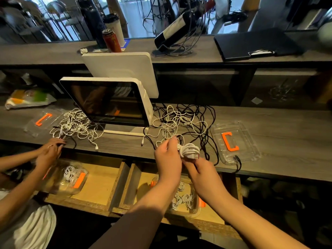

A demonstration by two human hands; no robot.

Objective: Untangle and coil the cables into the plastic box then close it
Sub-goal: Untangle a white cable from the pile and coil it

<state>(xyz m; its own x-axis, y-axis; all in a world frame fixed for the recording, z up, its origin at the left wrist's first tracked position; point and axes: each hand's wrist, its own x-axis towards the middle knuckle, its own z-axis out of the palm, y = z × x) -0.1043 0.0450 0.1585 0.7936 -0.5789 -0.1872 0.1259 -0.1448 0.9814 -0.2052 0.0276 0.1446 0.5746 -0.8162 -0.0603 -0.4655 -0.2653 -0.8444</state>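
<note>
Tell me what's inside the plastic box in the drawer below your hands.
Several coiled white cables lie inside the plastic box. The forearms cover its left part, so anything there is hidden.

Bench front edge: a bare strip of bench (269, 164) lay right of the clear lid (235, 142) — open to a hand.
Centre: the monitor (107, 103) stood upright, walling the left tangle (75, 124) from the mixed black-and-white tangle (183, 121).
Left: another person's hands (50, 150) occupied the bench edge.
Below: the open drawer (212, 218) held a box (185, 198) — reachable from above.
Back: the upper shelf (197, 51) overhung.
</note>
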